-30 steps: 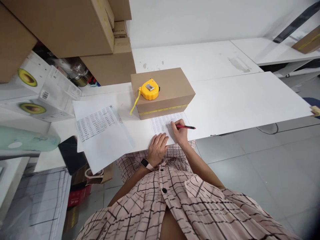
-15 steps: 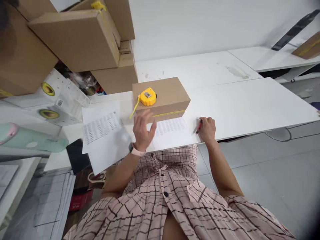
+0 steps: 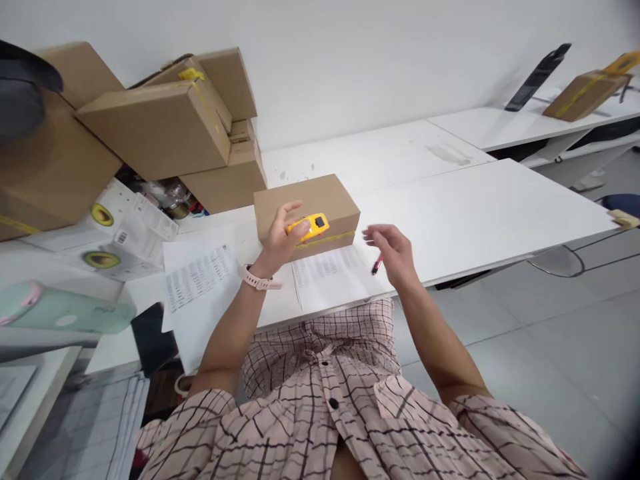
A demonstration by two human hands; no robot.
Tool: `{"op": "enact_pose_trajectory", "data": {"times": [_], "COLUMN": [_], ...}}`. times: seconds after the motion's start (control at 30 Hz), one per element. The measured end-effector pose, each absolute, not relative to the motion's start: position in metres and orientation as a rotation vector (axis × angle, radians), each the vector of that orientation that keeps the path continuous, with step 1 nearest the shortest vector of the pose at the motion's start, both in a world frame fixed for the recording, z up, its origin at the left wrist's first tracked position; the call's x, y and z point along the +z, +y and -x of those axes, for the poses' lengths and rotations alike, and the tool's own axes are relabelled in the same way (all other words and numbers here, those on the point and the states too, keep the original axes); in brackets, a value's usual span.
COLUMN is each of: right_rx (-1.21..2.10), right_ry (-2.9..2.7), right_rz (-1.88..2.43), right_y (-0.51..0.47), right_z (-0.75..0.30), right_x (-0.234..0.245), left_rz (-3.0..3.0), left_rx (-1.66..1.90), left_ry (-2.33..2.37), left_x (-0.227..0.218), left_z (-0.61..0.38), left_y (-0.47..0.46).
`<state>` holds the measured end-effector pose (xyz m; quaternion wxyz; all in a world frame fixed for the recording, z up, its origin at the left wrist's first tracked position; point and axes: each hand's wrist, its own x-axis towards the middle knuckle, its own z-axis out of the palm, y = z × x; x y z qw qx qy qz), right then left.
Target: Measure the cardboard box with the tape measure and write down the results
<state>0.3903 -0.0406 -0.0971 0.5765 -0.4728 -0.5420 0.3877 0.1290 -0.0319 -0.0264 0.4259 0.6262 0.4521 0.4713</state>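
My left hand is wrapped around a yellow tape measure, thumb on top, in front of a closed brown cardboard box. A yellow strip runs along the box's front side. My right hand hovers near the table's front edge, empty, with its fingers stretched toward the box. Just under it a red and black pen lies beside a printed sheet. That sheet is on the table in front of the box.
More printed papers lie at the left, near a dark flat object and a mint bottle. Stacked cartons and white avocado-print boxes fill the left side. The white table extends right.
My left hand has picked the tape measure up off the box top. My right hand has let go of the pen and lifted, fingers now extended. The view has shifted slightly.
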Motion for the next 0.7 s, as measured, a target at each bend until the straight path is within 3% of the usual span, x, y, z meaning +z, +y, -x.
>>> {"op": "enact_pose_trajectory", "data": {"times": [0.1, 0.3, 0.5, 0.7], "right_rx": [1.429, 1.799, 1.626, 1.422], "right_ry": [-1.235, -1.028, -0.886, -0.806], "right_rz": [0.841, 0.760, 0.725, 0.975], "right_y": [-0.044, -0.028, 0.041, 0.114], "right_z": [-0.360, -0.337, -0.356, -0.377], "right_x": [-0.058, -0.042, -0.022, -0.030], "left_rz": [-1.483, -1.388, -1.322, -1.169], "left_rx": [1.089, 1.039, 1.220, 1.266], "left_ry": [1.047, 1.029, 1.146, 1.378], "left_x": [-0.022, -0.017, -0.003, -0.004], "left_z": [-0.136, -0.115, -0.062, 0.018], "left_y": [-0.046, -0.053, -0.030, 0.005]}}
